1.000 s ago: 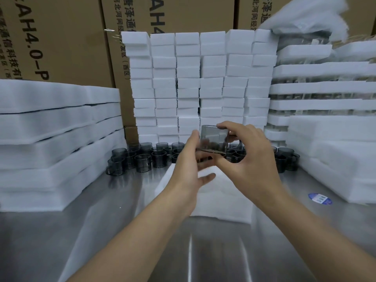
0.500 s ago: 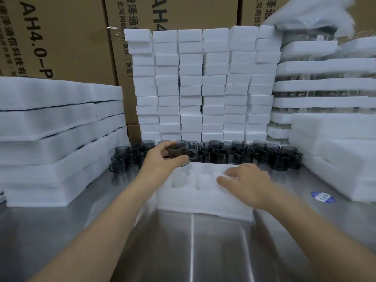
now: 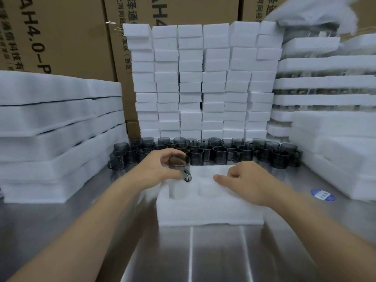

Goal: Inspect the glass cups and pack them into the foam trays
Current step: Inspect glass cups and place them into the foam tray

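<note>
Your left hand [image 3: 156,169] pinches a dark glass cup [image 3: 180,166] right over a hole in the white foam tray [image 3: 209,208]. Your right hand [image 3: 247,183] rests on the tray with loose fingers. Past both hands, more cups [image 3: 221,152] stand on the counter [image 3: 223,253] before stacked foam blocks [image 3: 203,82].

A single wide-angle view is taken from head height, aimed forward and down. The steel desk [image 3: 203,251] is seen close below, both forearms enter from the bottom edge, and stacked foam [image 3: 201,82] is faced ahead.
</note>
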